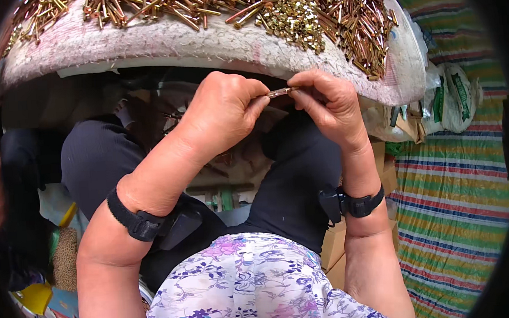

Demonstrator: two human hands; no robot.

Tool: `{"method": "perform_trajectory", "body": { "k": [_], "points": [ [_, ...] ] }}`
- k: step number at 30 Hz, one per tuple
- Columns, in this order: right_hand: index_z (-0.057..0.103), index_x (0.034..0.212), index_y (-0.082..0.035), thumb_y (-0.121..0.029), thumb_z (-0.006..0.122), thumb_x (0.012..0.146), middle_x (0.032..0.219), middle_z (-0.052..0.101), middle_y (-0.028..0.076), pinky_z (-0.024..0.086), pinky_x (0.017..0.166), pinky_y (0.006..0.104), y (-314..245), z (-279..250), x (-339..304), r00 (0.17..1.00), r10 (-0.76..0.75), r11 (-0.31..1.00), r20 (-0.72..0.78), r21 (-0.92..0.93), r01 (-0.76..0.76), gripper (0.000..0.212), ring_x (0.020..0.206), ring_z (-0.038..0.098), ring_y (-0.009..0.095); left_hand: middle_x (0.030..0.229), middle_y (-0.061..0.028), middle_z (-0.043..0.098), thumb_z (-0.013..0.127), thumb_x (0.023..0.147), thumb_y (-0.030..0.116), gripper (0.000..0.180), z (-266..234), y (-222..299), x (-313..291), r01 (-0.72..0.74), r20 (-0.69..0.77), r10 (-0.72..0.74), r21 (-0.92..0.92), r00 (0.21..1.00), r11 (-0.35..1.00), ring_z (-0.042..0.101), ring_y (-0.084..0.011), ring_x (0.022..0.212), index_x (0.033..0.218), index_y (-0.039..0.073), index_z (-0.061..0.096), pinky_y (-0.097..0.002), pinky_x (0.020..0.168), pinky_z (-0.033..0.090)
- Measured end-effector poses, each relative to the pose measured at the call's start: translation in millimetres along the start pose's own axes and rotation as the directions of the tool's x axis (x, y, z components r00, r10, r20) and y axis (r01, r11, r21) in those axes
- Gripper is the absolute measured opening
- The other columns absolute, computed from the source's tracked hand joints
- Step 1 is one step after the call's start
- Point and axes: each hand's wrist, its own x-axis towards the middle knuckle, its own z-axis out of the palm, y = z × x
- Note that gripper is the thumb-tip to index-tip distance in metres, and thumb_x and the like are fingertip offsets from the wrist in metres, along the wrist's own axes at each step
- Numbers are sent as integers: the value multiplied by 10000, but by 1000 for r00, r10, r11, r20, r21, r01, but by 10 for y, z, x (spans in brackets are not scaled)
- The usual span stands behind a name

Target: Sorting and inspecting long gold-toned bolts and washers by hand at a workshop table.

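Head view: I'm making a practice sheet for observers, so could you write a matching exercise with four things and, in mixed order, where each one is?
Things
1. Small slim shiny metal piece
2. Long thin brass-coloured metal fasteners
3. Glossy striped plastic sheet
4. White-and-purple floral garment

Places
A. Along the right side of the view
B. At the lower edge, between the forearms
C. Heaped on the pale cloth-covered surface
D. Pinched between the fingertips of the left hand and right hand

Pairs: 1-D, 2-C, 3-A, 4-B
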Motion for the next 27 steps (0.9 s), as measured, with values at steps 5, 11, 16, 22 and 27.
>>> {"method": "perform_trajectory", "body": {
  "k": [5,11,16,22,27],
  "points": [
    [574,826,-36,-42,616,806,664,543,112,424,509,302,-135,-8,25,993,-62,964,104,-252,87,47,540,537,243,723,-146,622,660,760,63,118,-2,-25,-43,-32,11,32,48,999,998,609,-306,647,873,29,667,-330,563,479],
    [522,721,-36,-129,592,867,547,484,83,394,464,297,-65,82,-32,996,67,989,60,-133,-59,186,454,453,185,687,-137,609,665,753,67,104,9,-23,-66,-68,3,68,85,998,994,597,-312,630,849,28,667,-354,554,473],
    [523,687,-32,-166,587,887,492,445,25,364,438,265,-40,152,-63,993,115,991,1,-62,-114,249,457,407,91,685,-139,608,667,753,65,106,-9,-28,-84,-94,1,95,111,996,989,596,-311,624,851,27,665,-354,547,470],
    [523,668,-20,-197,585,895,494,478,26,363,430,252,12,225,-23,998,6,1000,-55,8,-5,294,454,410,68,687,-143,608,665,754,62,106,-66,-35,-103,-74,-18,75,64,997,995,595,-315,624,852,22,664,-354,544,469],
    [530,661,-20,-195,561,910,510,508,10,376,450,232,-51,282,-44,978,195,952,-73,252,-171,306,473,436,55,701,-145,616,663,756,66,109,-63,-32,-111,-88,-15,89,73,996,993,601,-312,641,855,21,664,-352,559,476]
  ]
}}
